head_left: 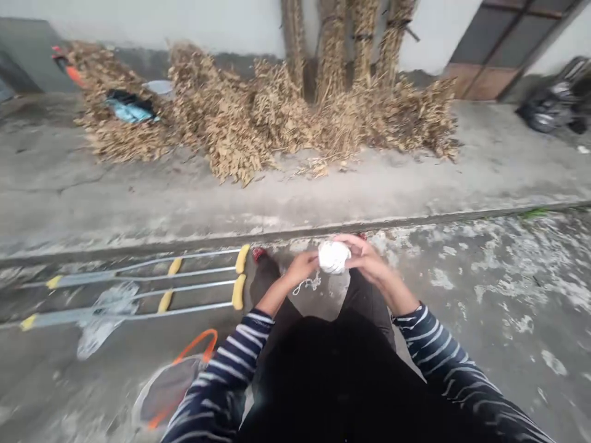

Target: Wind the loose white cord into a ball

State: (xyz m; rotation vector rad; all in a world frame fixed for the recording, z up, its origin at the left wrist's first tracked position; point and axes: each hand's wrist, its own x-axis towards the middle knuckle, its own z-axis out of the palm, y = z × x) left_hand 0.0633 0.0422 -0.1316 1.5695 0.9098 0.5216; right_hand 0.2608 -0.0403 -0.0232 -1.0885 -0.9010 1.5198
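A white ball of what looks like yarn or cord (333,256) is held up between my hands, above my knees. My right hand (362,257) curls its fingers and thumb round the ball's right side. At its left edge, my left hand (302,269) has its fingers pinched together; they seem to grip the yarn there, though the strand itself is too small to make out. Beneath my left hand, a loose white strand (307,283) hangs or lies in a tangle between my legs.
Two crutches (184,295) with yellow pads lie on the concrete at left, a clear plastic bag (108,311) among them. An orange-handled bag (168,394) sits beside my left arm. Beyond a low concrete step (295,209), dried plants (258,117) line the wall.
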